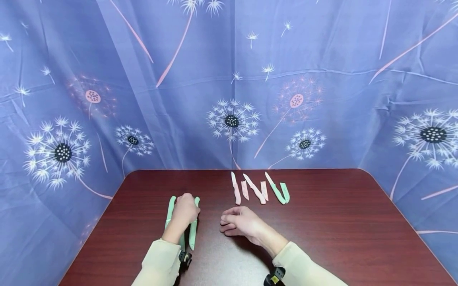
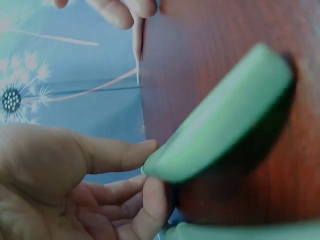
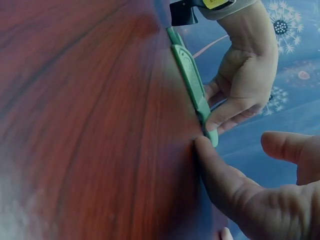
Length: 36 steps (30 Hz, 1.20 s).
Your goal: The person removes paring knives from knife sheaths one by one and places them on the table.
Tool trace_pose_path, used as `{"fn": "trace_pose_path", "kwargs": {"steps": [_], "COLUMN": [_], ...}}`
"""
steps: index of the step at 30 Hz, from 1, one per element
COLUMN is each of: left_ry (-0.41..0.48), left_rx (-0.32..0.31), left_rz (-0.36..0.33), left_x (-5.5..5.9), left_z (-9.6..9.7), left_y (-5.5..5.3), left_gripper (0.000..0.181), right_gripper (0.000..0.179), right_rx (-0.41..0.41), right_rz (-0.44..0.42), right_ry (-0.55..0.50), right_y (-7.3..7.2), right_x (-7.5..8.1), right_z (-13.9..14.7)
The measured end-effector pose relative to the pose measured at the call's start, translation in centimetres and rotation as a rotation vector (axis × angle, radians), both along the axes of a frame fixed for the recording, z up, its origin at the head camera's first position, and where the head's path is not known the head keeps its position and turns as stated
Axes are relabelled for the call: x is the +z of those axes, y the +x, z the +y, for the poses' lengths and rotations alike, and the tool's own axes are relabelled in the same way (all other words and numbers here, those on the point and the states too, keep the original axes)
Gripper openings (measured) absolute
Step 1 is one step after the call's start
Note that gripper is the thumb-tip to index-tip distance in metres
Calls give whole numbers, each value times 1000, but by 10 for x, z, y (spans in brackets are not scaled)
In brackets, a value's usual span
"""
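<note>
My left hand is over the left part of the table, with thumb and fingers pinching a green sheathed knife near its handle end. The sheath lies toward my wrist. A second green knife lies just left of that hand, partly hidden under the hand and sleeve. My right hand hovers near the middle of the table, fingers loosely bent and nothing in them. Beyond it lie two pink knives with bare white blades and a green knife, also bare.
Beside the bare knives lie two pink sheaths and a green sheath. The dark red wooden table ends at a blue curtain printed with dandelions, which hangs behind it and along both sides.
</note>
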State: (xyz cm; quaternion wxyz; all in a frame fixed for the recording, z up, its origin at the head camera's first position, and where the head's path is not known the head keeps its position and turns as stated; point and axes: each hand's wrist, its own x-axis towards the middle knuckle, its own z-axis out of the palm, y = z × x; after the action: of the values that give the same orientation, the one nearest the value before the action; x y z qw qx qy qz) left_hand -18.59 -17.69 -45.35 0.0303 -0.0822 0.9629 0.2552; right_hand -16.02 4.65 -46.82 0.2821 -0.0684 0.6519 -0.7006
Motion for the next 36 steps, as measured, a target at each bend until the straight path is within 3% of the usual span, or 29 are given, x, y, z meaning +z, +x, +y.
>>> {"fn": "trace_pose_path", "kwargs": {"steps": [4,8,11,15,17,27,36], "left_ry": [53,131,353,683,766,980,1079], "left_rx": [-24,-37,-15,40,60,61,54], "left_rz": [-36,4,-14,-88,-112,-154,-141], "left_x": [0,0,0,-1,-2,-6,-10], "left_z": [-5,-10,-11,-12,-12,-13,-13], "left_y": [-2,-2,-2,-2,-2,0,1], "left_gripper": [45,30,8,31,35,42,45], "right_gripper": [38,37,37,38,39,35,33], "right_rx": [17,31,42,55,62,86,87], "right_rz": [-46,-80,-101,-122,-129,-168,-136], "right_ry": [-27,-58,-84,-113,-127,-181,-161], "right_y": [-2,-3,-3,-2,-1,-2,-2], "right_x": [-2,-2,-3,-5,-7,-13,-14], "right_z": [-4,-7,-9,-13,-15,-25,-27]}}
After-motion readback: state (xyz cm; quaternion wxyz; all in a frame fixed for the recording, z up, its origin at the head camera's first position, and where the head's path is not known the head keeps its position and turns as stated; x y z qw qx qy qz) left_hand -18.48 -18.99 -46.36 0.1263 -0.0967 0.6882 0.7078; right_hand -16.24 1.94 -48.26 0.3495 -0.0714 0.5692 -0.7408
